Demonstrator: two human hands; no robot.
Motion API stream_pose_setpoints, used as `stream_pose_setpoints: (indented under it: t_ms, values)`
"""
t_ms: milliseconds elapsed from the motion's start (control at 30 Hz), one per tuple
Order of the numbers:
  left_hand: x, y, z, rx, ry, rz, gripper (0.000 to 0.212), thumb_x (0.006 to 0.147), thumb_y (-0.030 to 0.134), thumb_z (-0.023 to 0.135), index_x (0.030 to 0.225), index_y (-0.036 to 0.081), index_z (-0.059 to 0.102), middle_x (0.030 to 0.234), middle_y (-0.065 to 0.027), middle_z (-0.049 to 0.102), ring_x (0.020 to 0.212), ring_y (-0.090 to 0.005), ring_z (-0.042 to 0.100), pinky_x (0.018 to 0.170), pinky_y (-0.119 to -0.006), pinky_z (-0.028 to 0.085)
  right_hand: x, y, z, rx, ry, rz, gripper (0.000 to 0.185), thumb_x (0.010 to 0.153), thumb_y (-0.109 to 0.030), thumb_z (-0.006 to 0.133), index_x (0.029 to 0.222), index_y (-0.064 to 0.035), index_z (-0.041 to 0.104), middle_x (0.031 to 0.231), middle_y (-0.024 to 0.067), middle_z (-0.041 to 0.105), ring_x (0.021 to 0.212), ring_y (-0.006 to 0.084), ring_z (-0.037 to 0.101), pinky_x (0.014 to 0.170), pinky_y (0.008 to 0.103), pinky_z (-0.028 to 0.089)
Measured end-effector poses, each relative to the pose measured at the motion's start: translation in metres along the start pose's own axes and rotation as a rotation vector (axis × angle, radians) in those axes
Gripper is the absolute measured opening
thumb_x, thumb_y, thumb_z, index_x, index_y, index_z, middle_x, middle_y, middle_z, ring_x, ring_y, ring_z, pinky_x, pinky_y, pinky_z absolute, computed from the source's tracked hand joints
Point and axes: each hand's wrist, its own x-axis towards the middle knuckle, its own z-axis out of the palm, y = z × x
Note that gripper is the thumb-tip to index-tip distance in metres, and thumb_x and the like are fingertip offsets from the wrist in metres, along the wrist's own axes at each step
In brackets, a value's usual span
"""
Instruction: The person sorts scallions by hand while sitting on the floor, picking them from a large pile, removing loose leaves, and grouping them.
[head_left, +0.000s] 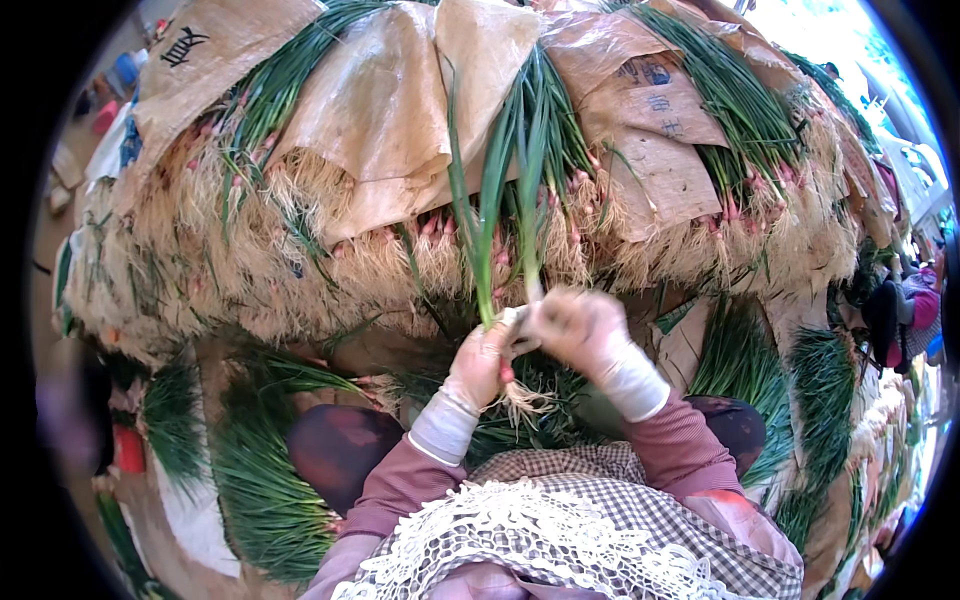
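My left hand (480, 364), in a thin whitish glove, grips a green onion stalk (486, 281) in front of the heap. Its leaves point away from me. A pinkish bulb (506, 371) and pale roots (525, 401) hang below that hand. Close beside it, my right hand (589, 330) is also gloved and blurred by motion. Its fingers close around the pale lower end of a second green stalk (532, 247). The fingers of both hands nearly meet, and I cannot tell exactly how they touch.
A large heap of rooted onions (390, 262) rises ahead, partly covered by tan woven sacks (375, 97). Onion bundles lie at my left (266, 480) and right (739, 390). Loose greens (517, 442) lie between my knees. Another person (911, 307) sits at the far right.
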Motion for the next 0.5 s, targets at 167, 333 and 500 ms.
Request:
stream_pose_setpoints:
  t_ms: [167,333,500]
  values:
    - [0.008,-0.021,-0.001,-0.071,0.073,-0.074,0.025,0.088,0.022,0.041,0.095,0.001,0.053,0.067,-0.0041,0.054,0.054,-0.0104,0.046,0.049,-0.024,0.038,-0.002,0.036,0.015,0.630,-0.297,0.286,0.039,0.077,-0.042,0.053,0.090,-0.0050,0.057,0.082,0.0079,0.058,0.079,0.0165,0.056,0.069,0.0302,0.043]
    - [-0.008,-0.025,0.010,-0.461,-0.374,-0.179,0.038,0.087,0.038,0.037,0.060,0.011,0.040,0.045,0.0012,0.033,0.044,-0.0147,0.037,0.043,-0.024,0.033,0.003,0.015,0.053,1.377,-0.132,0.350,0.030,0.083,-0.032,0.048,0.088,-0.0034,0.057,0.079,0.0023,0.057,0.071,0.0095,0.050,0.069,0.0241,0.040]
    - [-0.013,-0.027,0.018,-0.540,-0.429,-0.029,0.053,0.086,0.048,0.030,0.045,0.014,0.034,0.038,-0.0007,0.034,0.041,-0.0176,0.037,0.045,-0.028,0.036,0.002,0.046,0.080,0.124,-0.356,0.404,0.041,0.081,-0.042,0.042,0.093,-0.0063,0.058,0.091,0.0112,0.059,0.083,0.0236,0.056,0.073,0.0342,0.042]
